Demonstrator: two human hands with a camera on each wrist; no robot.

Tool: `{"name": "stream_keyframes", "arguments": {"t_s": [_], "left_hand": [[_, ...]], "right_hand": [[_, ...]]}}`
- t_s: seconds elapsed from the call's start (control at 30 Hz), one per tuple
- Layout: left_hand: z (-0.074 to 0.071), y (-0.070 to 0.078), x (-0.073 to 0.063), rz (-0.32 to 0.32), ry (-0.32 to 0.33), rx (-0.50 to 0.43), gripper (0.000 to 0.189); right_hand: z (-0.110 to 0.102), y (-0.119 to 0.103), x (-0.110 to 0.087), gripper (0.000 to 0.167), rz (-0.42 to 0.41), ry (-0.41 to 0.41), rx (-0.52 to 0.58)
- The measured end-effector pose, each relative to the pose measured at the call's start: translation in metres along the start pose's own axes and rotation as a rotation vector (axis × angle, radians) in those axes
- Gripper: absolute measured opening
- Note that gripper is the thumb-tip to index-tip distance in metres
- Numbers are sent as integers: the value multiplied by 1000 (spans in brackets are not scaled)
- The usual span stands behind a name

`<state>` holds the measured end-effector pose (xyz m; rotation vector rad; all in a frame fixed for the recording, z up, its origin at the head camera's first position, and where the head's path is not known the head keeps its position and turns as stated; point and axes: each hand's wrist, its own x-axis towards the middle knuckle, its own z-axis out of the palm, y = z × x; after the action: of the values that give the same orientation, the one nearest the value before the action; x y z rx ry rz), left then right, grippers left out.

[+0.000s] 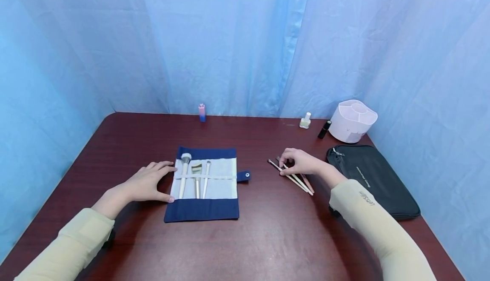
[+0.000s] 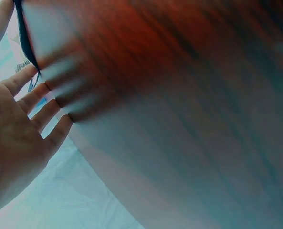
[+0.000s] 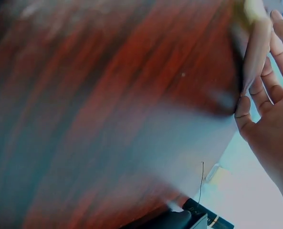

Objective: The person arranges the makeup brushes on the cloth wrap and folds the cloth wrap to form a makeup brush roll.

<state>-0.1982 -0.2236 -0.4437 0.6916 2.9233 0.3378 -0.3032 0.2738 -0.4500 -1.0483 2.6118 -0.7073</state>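
Note:
A navy brush roll lies unfolded on the table, with several makeup brushes under its pale elastic band: a fluffy one, a flat wide one and a thin one. My left hand rests at the roll's left edge, fingers spread and thumb near the lower flap. To the right, my right hand bends over a small group of loose makeup brushes with pale and pinkish handles. Its thumb and forefinger are by the brush heads; whether they pinch one cannot be made out. Brush handles appear beside the fingers in the right wrist view.
A black zipped case lies by my right forearm. Behind it stand a white organizer, a black tube and a nail polish bottle. A pink-blue tube stands at the back edge, before blue curtains.

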Motion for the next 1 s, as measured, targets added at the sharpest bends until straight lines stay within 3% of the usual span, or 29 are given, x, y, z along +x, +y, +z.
{"name": "stream_keyframes", "arguments": {"t_s": [0.23,0.5,1.0], "left_hand": [[-1,1,1,0,2,0,96],[0,2,1,-10,-3,-6,95],[0,1,0,-11,0,-7,96]], "right_hand": [[3,-1,2,11,-27,17,-39],[3,-2,5,11,-35,35,-9],[-33,-60,25,8,-42,4,206]]}}
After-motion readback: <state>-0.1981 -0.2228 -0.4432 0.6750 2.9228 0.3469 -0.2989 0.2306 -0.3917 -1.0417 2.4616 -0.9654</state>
